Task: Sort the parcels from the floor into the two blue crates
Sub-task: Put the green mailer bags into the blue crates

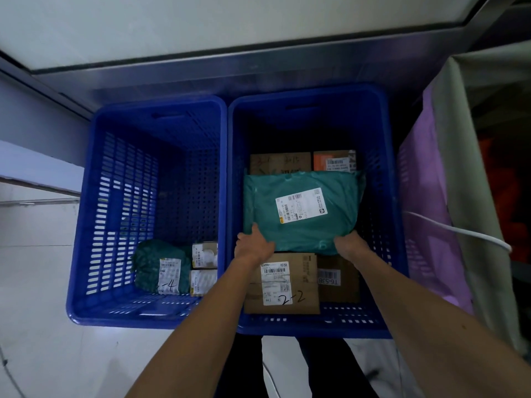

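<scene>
Left grip (253,248), right grip (349,244) hold green parcel (316,234) inside right crate (313,327).

I see everything dim and blue-tinted, colours muted. The inside of the right crate (382,196) sinks nearly to black at its far end. The white label (301,205) on the green mailer bag (301,237) and the pale floor (37,254) are brightest. My lens bows the metal ledge (258,64); small print is soft.

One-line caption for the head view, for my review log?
A green mailer, held by the left hand and right hand, over cardboard boxes in the right blue crate.
</scene>
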### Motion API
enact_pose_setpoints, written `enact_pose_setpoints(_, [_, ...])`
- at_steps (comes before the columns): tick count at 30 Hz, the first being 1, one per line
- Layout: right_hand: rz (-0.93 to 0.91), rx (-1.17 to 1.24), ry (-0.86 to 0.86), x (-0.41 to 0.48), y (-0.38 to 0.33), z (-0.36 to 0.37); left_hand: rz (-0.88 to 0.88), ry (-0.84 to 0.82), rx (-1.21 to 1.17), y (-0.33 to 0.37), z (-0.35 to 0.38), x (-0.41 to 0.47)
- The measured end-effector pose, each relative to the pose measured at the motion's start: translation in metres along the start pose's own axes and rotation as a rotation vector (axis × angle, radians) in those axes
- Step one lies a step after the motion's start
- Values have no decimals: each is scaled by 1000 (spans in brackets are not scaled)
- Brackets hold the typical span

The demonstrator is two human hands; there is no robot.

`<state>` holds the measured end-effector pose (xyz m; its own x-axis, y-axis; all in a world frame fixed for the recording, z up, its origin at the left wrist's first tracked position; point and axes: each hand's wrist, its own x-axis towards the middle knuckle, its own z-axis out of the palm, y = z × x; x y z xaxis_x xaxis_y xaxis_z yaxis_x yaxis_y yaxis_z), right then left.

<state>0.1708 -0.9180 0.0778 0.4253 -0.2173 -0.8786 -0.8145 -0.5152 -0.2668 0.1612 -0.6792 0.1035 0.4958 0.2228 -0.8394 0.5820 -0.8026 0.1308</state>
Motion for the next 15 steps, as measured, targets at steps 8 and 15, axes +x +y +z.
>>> enact_pose_setpoints(8, [-70,-504,76,-14,-7,-4,6,-70,100,11,-11,-10])
enact_pose_setpoints(15, [-112,-469,121,-60,-28,-27,103,-80,123,22,-41,-47])
